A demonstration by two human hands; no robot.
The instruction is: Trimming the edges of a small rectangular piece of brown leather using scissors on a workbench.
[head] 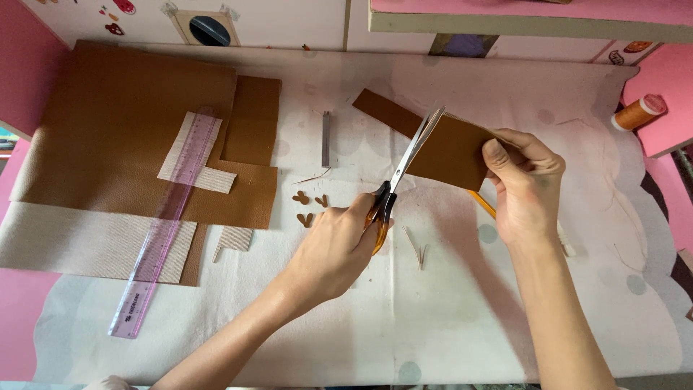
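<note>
Left hand (333,249) grips orange-handled steel scissors (401,170), blades parted over brown leatherette strip (442,148). Right hand (525,189) pinches strip's right end above table. Mid-cut, seemingly; closing blades needs strip kept taut.

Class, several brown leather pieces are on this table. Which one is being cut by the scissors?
The brown strip held up in the right hand, with the scissors blades on it. The other brown pieces lie flat at left.

Two bare forearms are reaching forward; left hand (339,242) is curling closed, right hand (523,188) is pinching, thumb raised.
</note>
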